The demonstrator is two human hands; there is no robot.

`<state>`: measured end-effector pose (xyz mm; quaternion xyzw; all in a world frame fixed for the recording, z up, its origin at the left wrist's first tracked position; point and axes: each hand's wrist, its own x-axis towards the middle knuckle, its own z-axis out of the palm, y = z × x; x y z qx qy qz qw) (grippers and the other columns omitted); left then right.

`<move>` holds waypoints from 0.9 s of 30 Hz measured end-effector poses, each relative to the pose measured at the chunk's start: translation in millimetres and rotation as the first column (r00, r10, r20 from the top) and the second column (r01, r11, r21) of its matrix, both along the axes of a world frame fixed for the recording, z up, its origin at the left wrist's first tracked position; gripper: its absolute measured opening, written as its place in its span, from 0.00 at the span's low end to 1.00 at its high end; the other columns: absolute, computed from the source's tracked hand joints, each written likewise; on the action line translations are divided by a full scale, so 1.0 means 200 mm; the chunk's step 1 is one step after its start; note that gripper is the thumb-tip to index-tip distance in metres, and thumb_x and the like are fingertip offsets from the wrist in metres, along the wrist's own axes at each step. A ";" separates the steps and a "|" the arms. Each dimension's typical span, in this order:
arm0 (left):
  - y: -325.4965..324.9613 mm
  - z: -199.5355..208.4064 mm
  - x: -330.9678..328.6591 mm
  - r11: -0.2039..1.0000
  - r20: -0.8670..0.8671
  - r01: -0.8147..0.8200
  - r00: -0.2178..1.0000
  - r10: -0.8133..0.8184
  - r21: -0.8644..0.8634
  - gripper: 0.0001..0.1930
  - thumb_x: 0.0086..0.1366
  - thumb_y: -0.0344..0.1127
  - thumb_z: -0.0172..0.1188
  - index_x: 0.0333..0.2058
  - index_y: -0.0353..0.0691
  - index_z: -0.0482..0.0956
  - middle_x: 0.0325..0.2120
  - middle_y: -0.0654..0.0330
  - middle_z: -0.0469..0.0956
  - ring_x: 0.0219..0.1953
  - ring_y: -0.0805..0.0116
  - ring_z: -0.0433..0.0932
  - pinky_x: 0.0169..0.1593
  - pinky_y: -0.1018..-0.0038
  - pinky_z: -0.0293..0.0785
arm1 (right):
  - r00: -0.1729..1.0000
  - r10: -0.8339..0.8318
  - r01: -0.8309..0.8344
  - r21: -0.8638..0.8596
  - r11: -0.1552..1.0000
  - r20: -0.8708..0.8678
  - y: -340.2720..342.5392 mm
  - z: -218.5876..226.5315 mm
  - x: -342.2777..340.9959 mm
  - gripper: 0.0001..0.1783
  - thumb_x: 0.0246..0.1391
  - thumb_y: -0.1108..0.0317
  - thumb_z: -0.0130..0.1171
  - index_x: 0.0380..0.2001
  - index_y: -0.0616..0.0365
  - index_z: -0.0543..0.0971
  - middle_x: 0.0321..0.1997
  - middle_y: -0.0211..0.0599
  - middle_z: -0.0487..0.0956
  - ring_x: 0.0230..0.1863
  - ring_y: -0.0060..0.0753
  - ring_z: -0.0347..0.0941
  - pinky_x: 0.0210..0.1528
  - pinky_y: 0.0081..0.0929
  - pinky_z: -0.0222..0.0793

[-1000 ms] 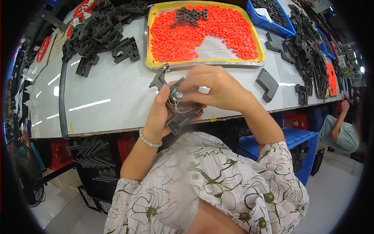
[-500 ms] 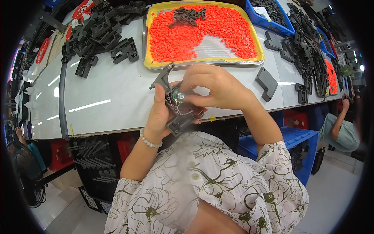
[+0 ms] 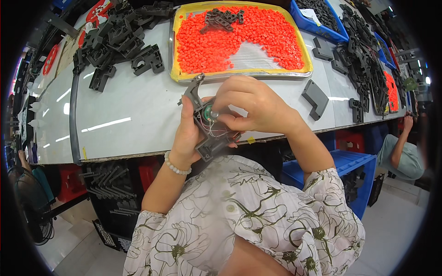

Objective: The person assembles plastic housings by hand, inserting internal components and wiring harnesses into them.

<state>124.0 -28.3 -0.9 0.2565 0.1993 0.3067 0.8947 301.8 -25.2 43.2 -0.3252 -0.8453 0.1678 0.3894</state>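
My left hand (image 3: pixel 185 138) is closed around a dark grey plastic housing (image 3: pixel 212 148), thumb up along its left side. A curved arm of the housing rises above that thumb. Set inside is a round green part (image 3: pixel 207 112) with a shiny silver middle, and thin red and white wires (image 3: pixel 212 128) run down from it. My right hand (image 3: pixel 260 103) reaches in from the right with thumb and index finger pinched at the edge of this round part. Its fingertips partly cover the part and the right side of the housing.
Beyond my hands, a yellow-edged metal tray (image 3: pixel 239 73) holds many small orange-red pieces, with dark parts on top. Dark housings (image 3: pixel 119 41) are heaped at far left. An L-shaped grey cover (image 3: pixel 315 99) lies at right, near a blue bin (image 3: pixel 329 32) and more dark parts.
The housing has tilted slightly in my left hand. My right fingers have shifted a little at the round green part; both hands keep nearly the same place.
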 end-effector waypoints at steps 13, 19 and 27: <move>0.01 0.03 0.01 1.000 -0.063 -0.003 0.998 0.004 0.012 0.40 0.58 0.72 0.29 0.49 0.39 0.62 0.38 0.50 0.73 0.31 0.55 0.80 0.30 0.62 0.82 | 0.999 -0.038 0.038 -0.002 0.999 0.034 -0.02 0.00 0.00 0.11 0.33 0.70 0.62 0.25 0.57 0.74 0.26 0.35 0.70 0.33 0.39 0.69 0.37 0.33 0.65; 0.00 0.02 0.01 1.000 -0.050 -0.016 0.999 0.015 -0.001 0.40 0.58 0.72 0.28 0.48 0.39 0.62 0.37 0.49 0.74 0.31 0.55 0.80 0.30 0.62 0.82 | 0.998 -0.050 0.048 0.061 0.997 0.034 -0.01 0.01 0.00 0.10 0.33 0.70 0.62 0.24 0.57 0.74 0.26 0.34 0.70 0.32 0.39 0.69 0.37 0.33 0.65; -0.01 0.06 0.01 1.000 -0.068 0.000 0.998 0.001 0.023 0.40 0.60 0.69 0.29 0.50 0.36 0.62 0.34 0.51 0.75 0.31 0.61 0.79 0.32 0.67 0.79 | 0.996 -0.037 0.038 -0.011 0.999 0.076 -0.02 0.00 -0.01 0.09 0.34 0.70 0.61 0.24 0.57 0.75 0.25 0.34 0.70 0.32 0.38 0.68 0.37 0.32 0.65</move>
